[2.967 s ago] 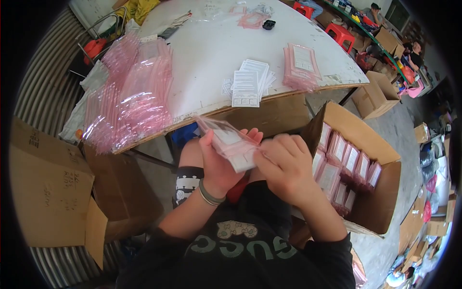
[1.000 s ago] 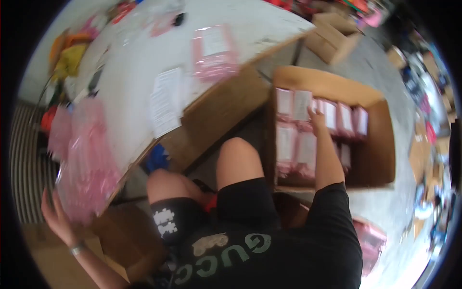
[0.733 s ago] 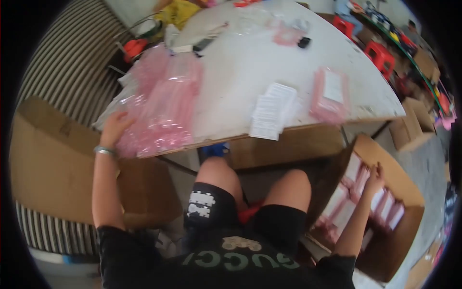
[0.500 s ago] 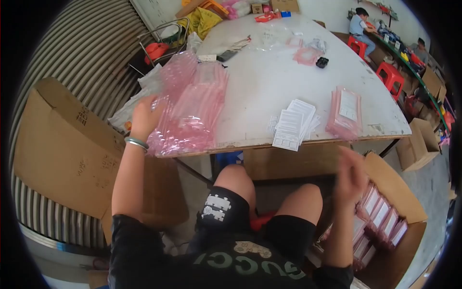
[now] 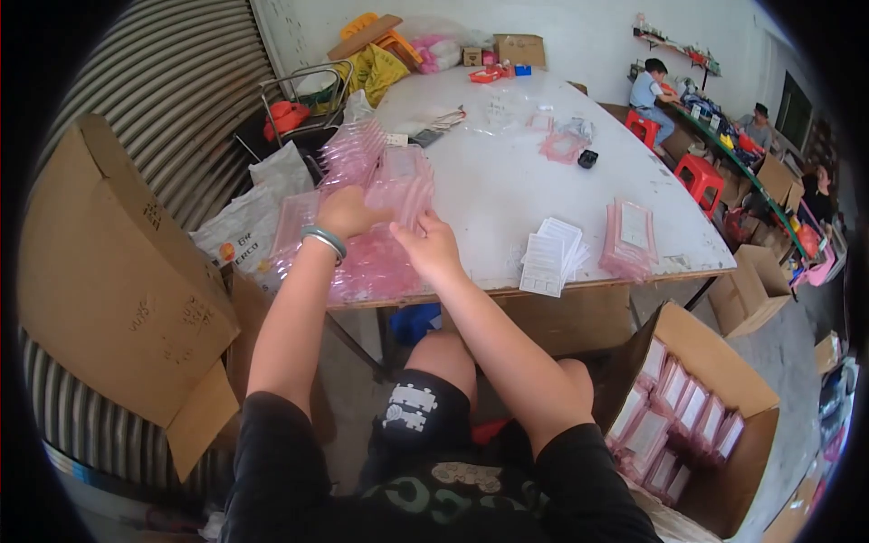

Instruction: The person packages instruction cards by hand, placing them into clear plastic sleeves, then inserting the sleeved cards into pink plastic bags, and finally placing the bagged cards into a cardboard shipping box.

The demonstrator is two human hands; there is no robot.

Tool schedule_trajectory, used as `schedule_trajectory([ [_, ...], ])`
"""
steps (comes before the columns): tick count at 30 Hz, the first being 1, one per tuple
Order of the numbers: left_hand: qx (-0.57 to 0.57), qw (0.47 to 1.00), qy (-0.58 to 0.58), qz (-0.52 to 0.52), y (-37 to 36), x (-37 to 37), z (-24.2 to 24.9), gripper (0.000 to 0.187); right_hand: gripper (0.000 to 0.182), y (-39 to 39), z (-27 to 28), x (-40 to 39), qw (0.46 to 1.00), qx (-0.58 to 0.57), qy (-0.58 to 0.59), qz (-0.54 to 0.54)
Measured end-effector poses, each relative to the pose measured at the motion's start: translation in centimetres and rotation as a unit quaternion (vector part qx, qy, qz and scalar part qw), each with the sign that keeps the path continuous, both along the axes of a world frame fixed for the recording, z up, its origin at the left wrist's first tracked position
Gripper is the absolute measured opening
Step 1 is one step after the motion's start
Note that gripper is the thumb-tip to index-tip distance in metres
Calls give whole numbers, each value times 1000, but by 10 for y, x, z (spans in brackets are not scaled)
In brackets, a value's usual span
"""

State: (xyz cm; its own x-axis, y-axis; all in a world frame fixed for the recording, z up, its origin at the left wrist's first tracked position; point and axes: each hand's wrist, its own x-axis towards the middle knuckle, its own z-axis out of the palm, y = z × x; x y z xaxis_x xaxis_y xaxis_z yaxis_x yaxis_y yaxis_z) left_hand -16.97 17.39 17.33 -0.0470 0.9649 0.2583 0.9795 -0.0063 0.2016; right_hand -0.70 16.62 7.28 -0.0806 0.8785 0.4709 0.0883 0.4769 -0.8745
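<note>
Pink see-through plastic bags (image 5: 376, 271) lie heaped at the table's left front. My left hand (image 5: 348, 214), with bangles at the wrist, is closed on bags in the middle of the heap; its fingertips are partly hidden. Against the right edge of the same bags, my right hand (image 5: 432, 251) pinches them between thumb and fingers. Printed white cards (image 5: 546, 262) lie in a loose fanned stack to the right of my hands. Farther right sits a neat pile of pink bags (image 5: 629, 237) with a white card showing on top.
An open carton (image 5: 759, 452) at my lower right holds several packed pink bundles (image 5: 681, 395). A large cardboard box (image 5: 118, 271) stands at left by the ridged shutter. A small black object (image 5: 587, 159) lies on the white table (image 5: 507, 195). Other people sit at a far bench.
My right hand has come from above the carton across to the pink bags. My left hand has moved right and inward over the heap. The view has shifted slightly.
</note>
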Motion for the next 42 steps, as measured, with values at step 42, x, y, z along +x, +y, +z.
schedule_trajectory([
  [42, -144, 349, -905, -196, -115, 174, -15, 88, 37, -154, 49, 136, 788, 498, -165, -323],
])
